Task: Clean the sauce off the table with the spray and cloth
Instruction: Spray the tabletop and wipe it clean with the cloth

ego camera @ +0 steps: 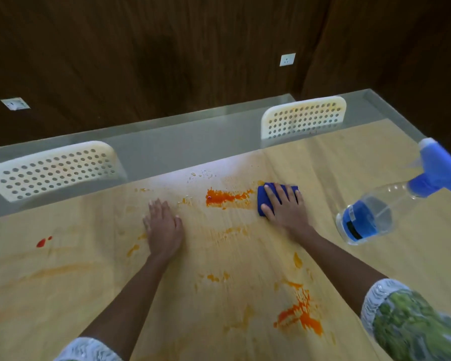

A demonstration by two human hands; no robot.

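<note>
The blue cloth (270,198), folded into a thick pad, lies on the tabletop (245,256) toward its far edge and right of the middle, with its long axis running roughly along that far edge. The right hand (284,208) presses flat on top of it, fingers straight and spread, pointing toward the far edge; the cloth shows beyond the fingertips and on the thumb side, so most of it sits under the fingers rather than the palm. Just beside the cloth's left end lies the thickest streak of orange-red sauce (225,198), stretched along the same line as the cloth, its right tip close to the cloth. More sauce smears (301,317) mark the near right part of the tabletop, two small red drops (43,241) sit toward the left edge, and thin orange films run across the wood between them. The left hand (163,225) rests flat on the tabletop left of the streak, fingers straight and together, holding nothing. The spray bottle (391,204) stands near the right edge, well apart from the cloth, a clear body with blue liquid low down and a blue trigger head whose nozzle points toward the far edge. Beyond the far edge stand two white perforated chair backs (55,170).
</note>
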